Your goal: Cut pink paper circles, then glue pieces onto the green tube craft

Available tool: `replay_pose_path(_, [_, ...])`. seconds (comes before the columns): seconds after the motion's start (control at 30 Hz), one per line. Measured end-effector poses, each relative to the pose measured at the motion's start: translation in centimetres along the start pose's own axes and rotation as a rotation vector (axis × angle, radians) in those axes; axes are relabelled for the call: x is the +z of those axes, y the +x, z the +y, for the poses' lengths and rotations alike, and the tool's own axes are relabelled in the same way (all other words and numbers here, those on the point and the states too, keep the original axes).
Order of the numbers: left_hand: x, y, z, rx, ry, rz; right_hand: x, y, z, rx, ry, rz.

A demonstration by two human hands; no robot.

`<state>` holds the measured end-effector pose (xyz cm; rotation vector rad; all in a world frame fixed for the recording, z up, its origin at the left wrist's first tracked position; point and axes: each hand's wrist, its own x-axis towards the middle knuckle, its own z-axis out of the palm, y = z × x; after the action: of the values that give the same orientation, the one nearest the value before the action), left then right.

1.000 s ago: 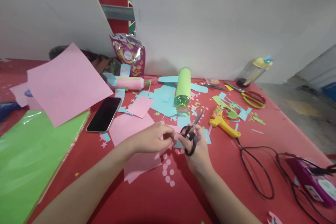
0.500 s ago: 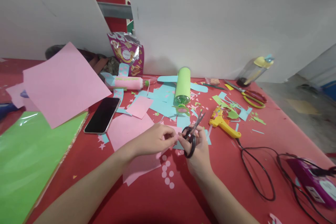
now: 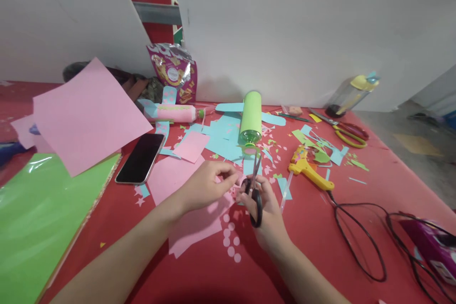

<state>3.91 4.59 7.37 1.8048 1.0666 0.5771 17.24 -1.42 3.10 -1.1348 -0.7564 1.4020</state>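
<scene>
My right hand [image 3: 268,209] holds a small pair of black-handled scissors [image 3: 255,194], blades pointing up and away from me. Close beside it, my left hand [image 3: 208,184] is closed in a pinch, with a bit of pink paper [image 3: 241,178] at its fingertips, partly hidden by the fingers. Beneath the hands lie pink paper sheets [image 3: 194,228]. Several small pink paper circles [image 3: 231,251] are scattered on the red table just in front. Beyond the scissors lies a green-wrapped bottle [image 3: 251,116] with light blue paper wings.
A yellow glue gun [image 3: 309,171] with a black cord lies right, near larger scissors [image 3: 347,133] and paper scraps. Left are a phone [image 3: 140,159], a big pink sheet [image 3: 89,114] and a green pack [image 3: 46,213]. A pink-wrapped bottle [image 3: 176,113] and snack bag [image 3: 176,73] are behind.
The scissors have turned more upright in my right hand, and their handles sit slightly lower. My left hand has barely moved. The view has shifted slightly.
</scene>
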Motion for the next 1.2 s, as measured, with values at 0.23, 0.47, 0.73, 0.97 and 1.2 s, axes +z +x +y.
replay_pose_path(0.23, [-0.39,-0.1,0.09,-0.036,-0.073,0.163,-0.1,-0.86,0.48,0.093,0.034,-0.235])
replay_pose_path(0.47, [-0.19,-0.17,0.09,-0.032,-0.092,0.174,-0.24,-0.97,0.16,0.119,-0.02,-0.258])
replay_pose_path(0.73, [-0.15,-0.34,0.5,-0.036,-0.056,0.176,-0.27,-0.63,0.28,0.011,-0.002,-0.2])
replay_pose_path(0.97, [0.21,-0.54,0.65,-0.028,-0.055,0.184,-0.12,-0.77,0.08,0.008,0.027,-0.169])
replay_pose_path(1.2, [0.53,-0.49,0.74,-0.047,-0.101,0.194,0.13,-0.8,-0.15,0.035,0.06,-0.174])
